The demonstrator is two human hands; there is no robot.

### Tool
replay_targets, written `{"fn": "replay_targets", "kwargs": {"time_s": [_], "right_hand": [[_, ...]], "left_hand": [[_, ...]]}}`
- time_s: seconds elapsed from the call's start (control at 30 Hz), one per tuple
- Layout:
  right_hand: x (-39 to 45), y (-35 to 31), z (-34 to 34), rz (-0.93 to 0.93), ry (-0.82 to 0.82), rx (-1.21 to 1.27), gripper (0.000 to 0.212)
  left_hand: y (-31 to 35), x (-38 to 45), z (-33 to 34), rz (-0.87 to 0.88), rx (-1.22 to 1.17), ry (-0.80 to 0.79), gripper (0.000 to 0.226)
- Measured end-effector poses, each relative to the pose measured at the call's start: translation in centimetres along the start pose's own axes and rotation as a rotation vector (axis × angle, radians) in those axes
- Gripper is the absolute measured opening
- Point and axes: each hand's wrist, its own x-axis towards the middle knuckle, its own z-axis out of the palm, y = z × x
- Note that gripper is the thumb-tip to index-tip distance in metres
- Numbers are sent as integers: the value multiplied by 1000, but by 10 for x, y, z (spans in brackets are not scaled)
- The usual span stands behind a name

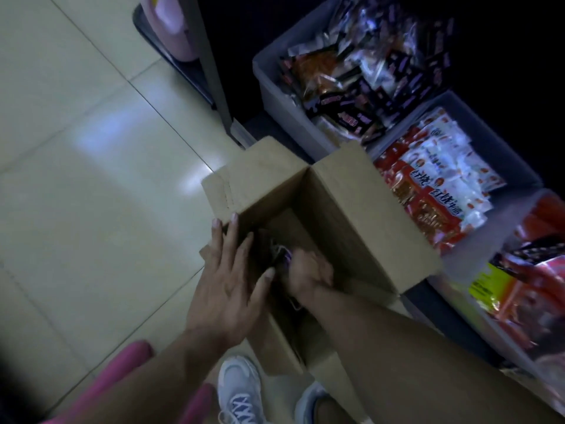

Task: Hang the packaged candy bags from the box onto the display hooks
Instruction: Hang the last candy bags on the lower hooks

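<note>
Floor: pale glossy tiles (91,185) fill the left half of the view, with a soft light reflection on them.
Pink object: a pink item (171,29) stands at the top left, beside a dark upright panel; what it is cannot be told.
Left hand: left hand (227,276) lies flat with fingers straight and spread, fingertips on the box's left rim, thumb reaching inward. Holding nothing.
Shoe: a white shoe (241,390) with blue lacing shows at the bottom edge, just below the box.
Box: open cardboard box (351,215) sits on the floor, flaps standing up, interior dim.
Candy bag: a dark candy bag (276,250) with a purple patch lies deep in the box, between the two hands; details blurred.
Right hand: right hand (308,273) is down inside the box, fingers curled at the bag's edge. It appears to grip the bag, though blur hides the exact contact.
Upper bin: grey bin (275,96) behind the box holds dark and orange snack packets.
Middle bin: bin (495,139) to the right holds red-and-white packets.
Lower right bin: red, orange and yellow packets (519,289), blurred.
</note>
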Motion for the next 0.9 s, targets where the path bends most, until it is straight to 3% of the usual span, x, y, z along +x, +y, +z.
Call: {"fn": "replay_targets", "kwargs": {"time_s": [0.07,0.13,0.3,0.37,0.43,0.53,0.67,0.8,0.9], "right_hand": [[-58,-8,-46,-84,74,-3,41],[-123,-20,-106,-181,38,-34,39],[-290,-54,-287,-503,-136,-214,21],[-353,-62,-346,-580,-152,-270,16],[-403,-66,-393,-607,-135,-289,14],[-465,-69,-445,-609,-18,-244,34],[-507,-66,-478,-599,138,-92,45],[-524,-56,-483,-521,551,200,56],[-536,-41,-462,-322,816,582,60]], "left_hand": [[5,-14,-42,-28,1,-138,105],[31,-31,-93,15,-1,-149,114],[149,-87,-229,295,166,-52,109],[194,-110,-277,242,187,-221,97],[223,-129,-318,220,21,-364,87],[252,-151,-360,259,-346,-410,65],[299,-189,-401,224,-560,-426,23],[319,-207,-411,31,-904,-302,28],[330,-220,-420,-186,-1123,-178,42]]}}
